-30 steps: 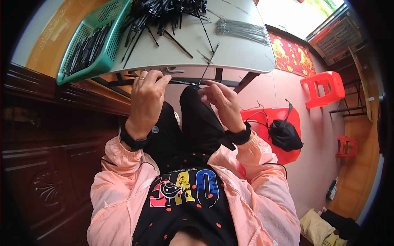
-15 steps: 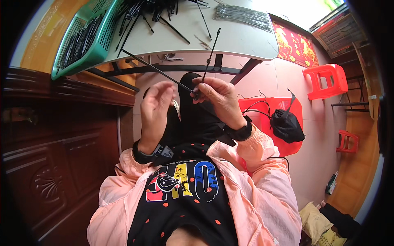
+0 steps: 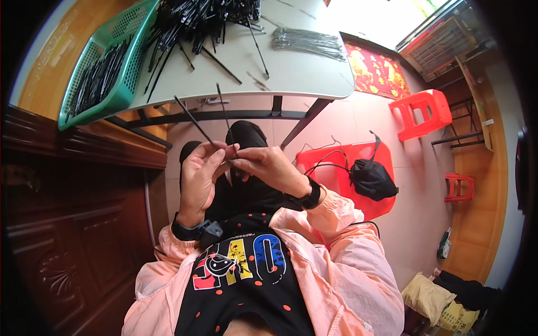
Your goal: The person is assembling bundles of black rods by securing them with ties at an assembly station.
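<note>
Two slim black rods meet at my fingers above my lap: a thicker black rod (image 3: 191, 119) slants up to the left, and a thinner black rod (image 3: 223, 109) stands more upright beside it. My left hand (image 3: 200, 175) is closed, its thumb and fingers pinching around the lower end of the thicker rod. Pressed close to it, my right hand (image 3: 270, 168) pinches where the rods come together. Fingers cover the rods' lower ends, so how they join cannot be seen.
Ahead, a white table (image 3: 305, 81) bears a heap of black rods (image 3: 196, 25), a bundle of thin silvery wires (image 3: 308, 43) and a green basket (image 3: 116, 92) of black rods. To the right, a red stool (image 3: 375, 162) carries a black pouch (image 3: 374, 178); another red stool (image 3: 423, 115) stands farther off.
My left hand, loosely open beside the rods before, has closed onto their lower ends. Both rods have swung closer together, and the thinner one now leans left. The view has shifted.
</note>
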### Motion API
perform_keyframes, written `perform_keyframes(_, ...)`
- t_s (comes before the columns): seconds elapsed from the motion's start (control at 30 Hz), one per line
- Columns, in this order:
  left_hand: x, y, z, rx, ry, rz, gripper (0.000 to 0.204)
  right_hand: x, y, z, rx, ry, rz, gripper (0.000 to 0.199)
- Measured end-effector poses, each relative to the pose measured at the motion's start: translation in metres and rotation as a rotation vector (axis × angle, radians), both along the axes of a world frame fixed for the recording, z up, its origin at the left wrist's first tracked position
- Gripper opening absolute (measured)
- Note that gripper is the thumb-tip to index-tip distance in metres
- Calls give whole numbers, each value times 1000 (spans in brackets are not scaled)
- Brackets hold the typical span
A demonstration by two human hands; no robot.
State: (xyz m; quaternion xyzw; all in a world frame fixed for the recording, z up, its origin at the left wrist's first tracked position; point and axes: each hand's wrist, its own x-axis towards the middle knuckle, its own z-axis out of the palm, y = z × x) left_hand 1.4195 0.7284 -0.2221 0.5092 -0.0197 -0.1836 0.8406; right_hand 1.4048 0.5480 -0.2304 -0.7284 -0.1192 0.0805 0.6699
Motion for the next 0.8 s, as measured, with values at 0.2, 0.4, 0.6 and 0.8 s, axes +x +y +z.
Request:
perform_keyframes(0.2, 0, 16, 8, -159, 190, -18, 17, 53, -63, 34, -445, -316, -220, 17)
perform_keyframes(0.4, -3, 21, 10, -218, 221, -19, 19, 148, -157, 65, -960, -712, -390, 17)
perform_keyframes(0.6, -3, 27, 6, -237, 249, -28, 19, 196, -182, 52, -1099, -746, -275, 14)
perform_keyframes(0.8, -5, 32, 1, -251, 263, -9, 19, 204, -176, 53, -1052, -681, -159, 8)
